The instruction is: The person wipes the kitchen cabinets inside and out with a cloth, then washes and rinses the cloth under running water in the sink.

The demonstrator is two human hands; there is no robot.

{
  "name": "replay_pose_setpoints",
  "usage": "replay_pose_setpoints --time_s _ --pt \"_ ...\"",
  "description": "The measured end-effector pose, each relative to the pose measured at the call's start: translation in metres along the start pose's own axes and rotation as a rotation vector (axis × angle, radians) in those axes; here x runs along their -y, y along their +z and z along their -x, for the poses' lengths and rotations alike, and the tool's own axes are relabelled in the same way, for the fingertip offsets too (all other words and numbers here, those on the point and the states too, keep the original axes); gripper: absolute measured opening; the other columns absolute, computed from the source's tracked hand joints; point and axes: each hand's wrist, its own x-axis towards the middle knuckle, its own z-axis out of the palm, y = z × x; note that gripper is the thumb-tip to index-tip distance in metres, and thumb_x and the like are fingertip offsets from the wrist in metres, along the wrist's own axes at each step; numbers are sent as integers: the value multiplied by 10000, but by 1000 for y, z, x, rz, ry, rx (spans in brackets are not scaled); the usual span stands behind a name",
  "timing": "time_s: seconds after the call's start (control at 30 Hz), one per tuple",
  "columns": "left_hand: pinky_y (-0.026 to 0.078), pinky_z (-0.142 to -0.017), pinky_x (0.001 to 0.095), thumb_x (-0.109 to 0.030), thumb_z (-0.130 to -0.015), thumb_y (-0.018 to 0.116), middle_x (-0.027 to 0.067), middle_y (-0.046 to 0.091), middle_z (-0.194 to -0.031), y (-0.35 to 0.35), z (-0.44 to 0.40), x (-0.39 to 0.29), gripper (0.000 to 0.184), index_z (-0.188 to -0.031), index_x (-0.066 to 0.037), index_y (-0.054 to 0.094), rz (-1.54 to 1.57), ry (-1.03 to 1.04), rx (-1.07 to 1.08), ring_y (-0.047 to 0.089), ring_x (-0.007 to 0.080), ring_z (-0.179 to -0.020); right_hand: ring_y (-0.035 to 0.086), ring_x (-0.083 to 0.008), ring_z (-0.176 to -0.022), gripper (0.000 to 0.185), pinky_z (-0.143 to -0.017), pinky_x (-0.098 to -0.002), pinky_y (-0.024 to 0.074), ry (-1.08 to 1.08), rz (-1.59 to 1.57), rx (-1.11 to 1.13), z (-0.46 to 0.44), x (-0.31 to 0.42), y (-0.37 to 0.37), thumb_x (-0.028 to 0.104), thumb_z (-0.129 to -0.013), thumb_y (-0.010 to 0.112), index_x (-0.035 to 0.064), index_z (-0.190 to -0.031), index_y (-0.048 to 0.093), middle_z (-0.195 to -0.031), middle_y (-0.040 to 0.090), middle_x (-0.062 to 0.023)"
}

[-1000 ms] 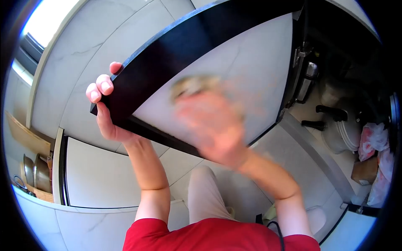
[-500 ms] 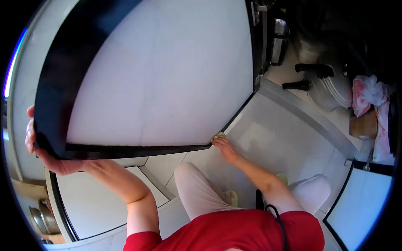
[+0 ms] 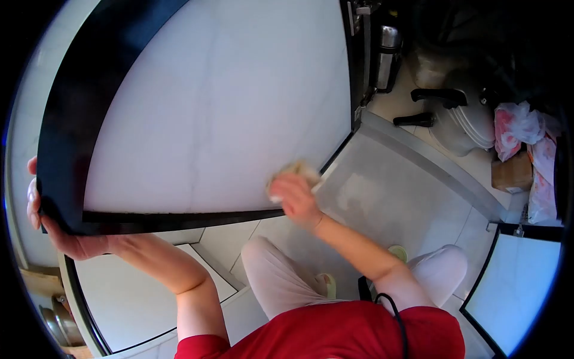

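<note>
A large cabinet door with a white panel (image 3: 215, 107) and a wide black frame (image 3: 78, 107) fills the upper left. My left hand (image 3: 75, 236) grips the lower left corner of that frame, fingers wrapped round its outer edge and thumb side beneath. My right hand (image 3: 293, 194), somewhat blurred, presses a beige cloth (image 3: 306, 172) against the panel near its lower right corner. Part of the cloth is hidden under the fingers.
Inside the open cabinet at right are a steel flask (image 3: 388, 54), a pot with black handles (image 3: 463, 122), plastic bags (image 3: 514, 125) and a brown box (image 3: 511, 172). Another white door (image 3: 514, 287) stands lower right. Metal bowls (image 3: 63, 320) are at lower left.
The door first swung lower and left in view, with my left hand still on its corner. My right hand went down to the bottom right corner, then back up and left onto the panel.
</note>
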Motion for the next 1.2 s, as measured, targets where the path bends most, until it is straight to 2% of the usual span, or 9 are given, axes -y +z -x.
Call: replay_pose_setpoints --time_s 0.17,0.33,0.43,0.57,0.7,0.83,0.97,1.1,1.2 --pt "143 -1115 446 -59 -760 486 -26 541 -947 7 4 -1 192 -879 -202 536 86 -93 0 428 151 -1131 528 -307 -1008 232 -872 -380 441 471 -84 334 101 -41 26 -26 -731 528 26 -940 615 -1069 578 -129" --pt "144 -1117 416 -60 -744 487 -19 533 -928 13 4 3 183 -865 -193 523 97 -15 -33 464 134 -1066 592 -289 -924 231 -810 -365 473 327 -228 -385 -97 10 -58 -21 -765 502 23 -958 621 -991 617 -145" --pt "148 -1117 403 -66 -739 487 -11 526 -906 12 4 1 176 -858 -192 517 190 -18 -8 478 127 -1033 566 -292 -941 290 -829 -361 461 147 -300 -479 -174 37 -81 -23 -738 532 40 -1012 605 -1038 580 -129" --pt "150 -1114 416 -62 -739 494 7 517 -918 3 0 2 176 -863 -186 516 137 -1 9 453 160 -1082 528 -291 -973 347 -869 -367 439 -215 57 -149 -118 35 -40 -8 -666 614 43 -1009 598 -1053 555 -104" --pt "149 -1111 438 -57 -748 493 28 505 -971 0 0 3 183 -880 -182 512 145 -86 -27 371 229 -1182 521 -277 -982 282 -855 -374 453 -92 9 288 15 0 11 29 -689 638 37 -967 591 -1037 552 -72" --pt "138 -1115 445 -61 -760 481 21 505 -1000 4 2 3 178 -886 -183 511 86 -87 -30 343 234 -1208 527 -280 -983 304 -833 -378 465 136 -41 358 22 -11 1 2 -667 644 49 -963 591 -1026 545 -89" --pt "130 -1119 447 -71 -764 463 5 518 -1004 1 4 -3 177 -884 -191 512 144 -85 0 362 208 -1192 546 -259 -933 262 -788 -335 473 -172 -6 -43 -98 19 -54 -24 -683 605 61 -931 591 -1003 546 -98" --pt "134 -1119 451 -77 -759 459 3 527 -993 0 4 -9 182 -884 -194 521 66 -64 0 373 206 -1185 529 -305 -927 228 -800 -364 447 -133 317 -456 -179 -25 -115 -34 -717 565 14 -940 562 -1003 534 -122" --pt "156 -1112 468 -77 -750 458 2 534 -1014 2 4 -9 200 -898 -189 533 82 -64 -25 371 222 -1200 486 -317 -974 276 -858 -373 399 13 433 -457 -122 -106 -108 -49 -726 536 6 -997 519 -1038 513 -142"
